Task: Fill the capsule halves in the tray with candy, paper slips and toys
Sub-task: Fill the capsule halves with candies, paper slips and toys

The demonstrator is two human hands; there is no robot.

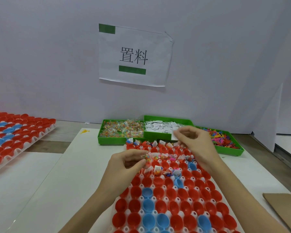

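Capsule tray (129,214) ahead, three green bins (121,139) behind, second tray (32,140) left

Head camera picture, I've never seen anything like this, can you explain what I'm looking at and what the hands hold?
No machine here: a camera worn on a person's head looks down at their two bare hands. Below them a white tray holds red and blue capsule halves; the far rows are filled, the near ones empty. Behind it, three green bins hold candy packets, paper slips and small plastic toys. The left hand pinches a candy packet; the right hand pinches a paper slip. A second capsule tray sits far left.
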